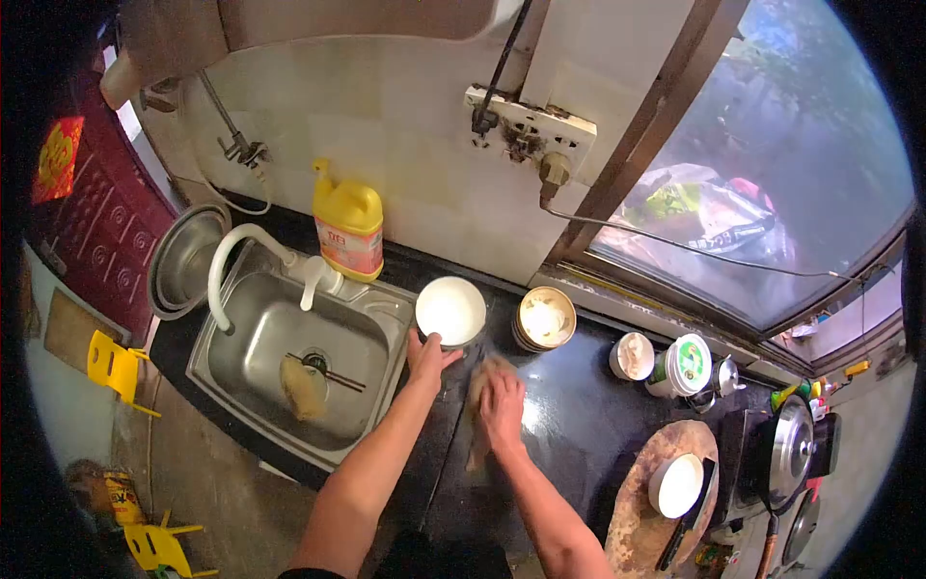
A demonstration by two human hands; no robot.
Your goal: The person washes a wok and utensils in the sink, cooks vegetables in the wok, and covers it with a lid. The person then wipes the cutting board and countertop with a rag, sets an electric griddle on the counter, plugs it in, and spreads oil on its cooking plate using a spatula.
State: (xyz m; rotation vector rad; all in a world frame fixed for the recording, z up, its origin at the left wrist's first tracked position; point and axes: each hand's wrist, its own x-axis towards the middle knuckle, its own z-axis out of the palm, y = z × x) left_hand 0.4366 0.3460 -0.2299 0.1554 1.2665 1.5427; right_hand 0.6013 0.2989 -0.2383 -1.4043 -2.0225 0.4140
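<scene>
A white bowl (pixel 450 307) stands on the black countertop by the sink's right edge. My left hand (pixel 430 361) grips its near side, thumb stretched out to the right. Beneath my right hand (pixel 503 403) is a brownish cloth (pixel 476 425), pressed flat on the counter with the fingers bent over it. To the right of the bowl stands a stack of bowls (pixel 546 318) with something pale in the top one. The steel sink (pixel 386 386) holds chopsticks (pixel 340 379) and a tan sponge-like piece (pixel 303 388).
A yellow jug (pixel 348 230) stands against the wall behind the sink. On the right, a round chopping board (pixel 627 482) carries a white bowl and a knife (pixel 687 516). White tubs (pixel 681 367) line the window sill side, near a stove with a lidded pan (pixel 791 449).
</scene>
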